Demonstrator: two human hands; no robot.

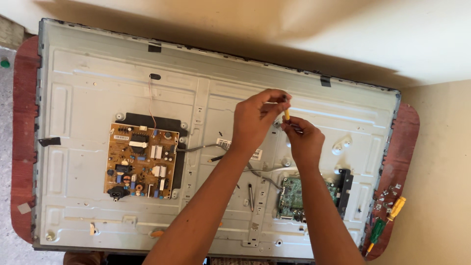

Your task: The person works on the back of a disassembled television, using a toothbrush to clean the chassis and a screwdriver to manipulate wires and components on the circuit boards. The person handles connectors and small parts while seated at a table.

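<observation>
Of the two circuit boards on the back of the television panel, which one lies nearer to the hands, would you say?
The green board, low on the panel's right side, just beneath the right hand. The tan board with many components sits far off to the left.

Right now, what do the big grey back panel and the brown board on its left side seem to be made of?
The back panel looks like pressed sheet metal: pale grey, matte, with stamped ribs and screw holes. The brown board appears to be a laminate circuit board, tan and dull, carrying small parts, probably plastic and metal.
</observation>
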